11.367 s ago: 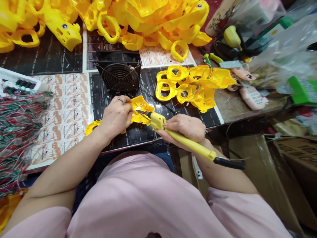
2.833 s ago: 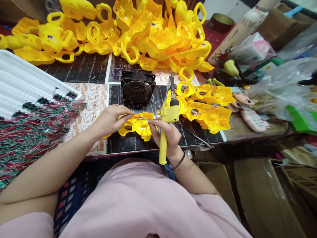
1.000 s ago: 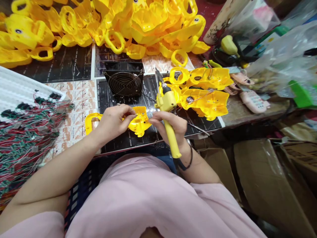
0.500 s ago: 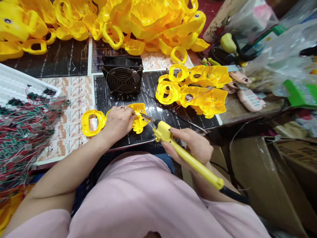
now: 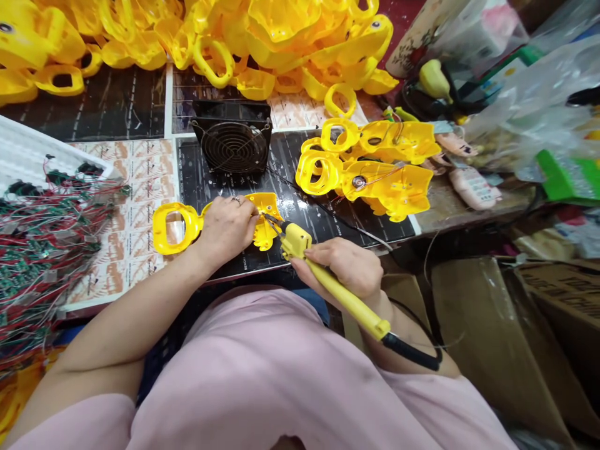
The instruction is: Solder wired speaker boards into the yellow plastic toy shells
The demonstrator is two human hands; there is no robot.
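My right hand [image 5: 349, 265] is wrapped round a yellow soldering iron [image 5: 344, 290], whose black cable trails from its back end. The iron's dark tip reaches the inside of a yellow plastic shell [image 5: 266, 234] lying on the table's front edge. Over the middle of this shell rests my left hand [image 5: 229, 222], fingers bent and pinched together near the tip; what the fingertips hold is hidden. The shell's ring-shaped end [image 5: 159, 228] sticks out left of my left hand.
A black fan [image 5: 234, 147] stands behind the shell. To the right lie more yellow shells [image 5: 412, 187] with wires and round parts. Yellow shells [image 5: 281, 56] are heaped at the back. Wired circuit boards [image 5: 51, 244] pile up at left; cardboard boxes [image 5: 473, 325] stand at right.
My right hand and the soldering iron have moved left, the iron's body closer to the shell. My left hand stays at the shell. The view has shifted slightly.
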